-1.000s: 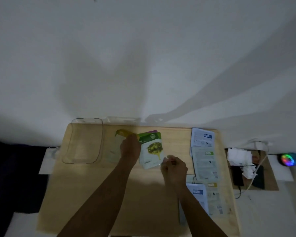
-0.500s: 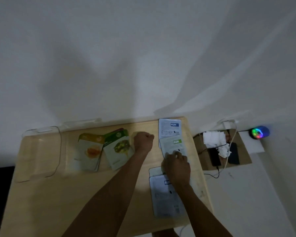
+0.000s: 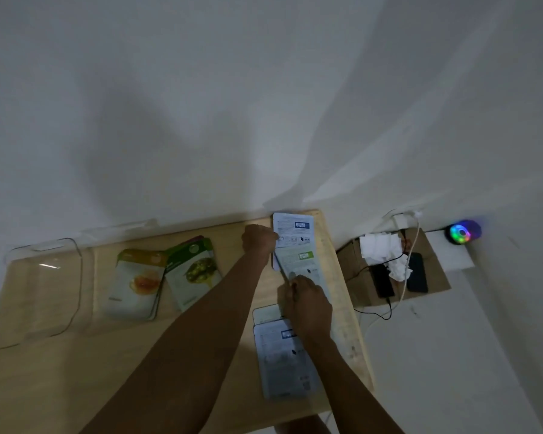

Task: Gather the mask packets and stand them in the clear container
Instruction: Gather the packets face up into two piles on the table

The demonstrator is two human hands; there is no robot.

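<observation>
On the wooden table (image 3: pixel 76 371) a clear container (image 3: pixel 41 292) lies at the far left. Beside it lie an orange-picture packet (image 3: pixel 137 283) and a green-picture packet (image 3: pixel 196 274), overlapping other packets. At the right lie white packets face down: a blue-label one (image 3: pixel 295 227) at the back, a green-label one (image 3: pixel 301 261) over it, and a large one (image 3: pixel 282 361) near the front. My left hand (image 3: pixel 259 241) is curled at the blue-label packet's left edge. My right hand (image 3: pixel 306 303) pinches the green-label packet's near edge.
Right of the table, a brown board (image 3: pixel 436 277) carries two dark phones (image 3: pixel 416 272), crumpled tissue (image 3: pixel 380 249) and cables. A round device with coloured lights (image 3: pixel 461 233) sits at the far right. A white wall rises behind the table.
Both hands moved from the coloured packets to the white packets at the right. The left hand reached the back packet's edge. The view shifted right, so the table sits further left.
</observation>
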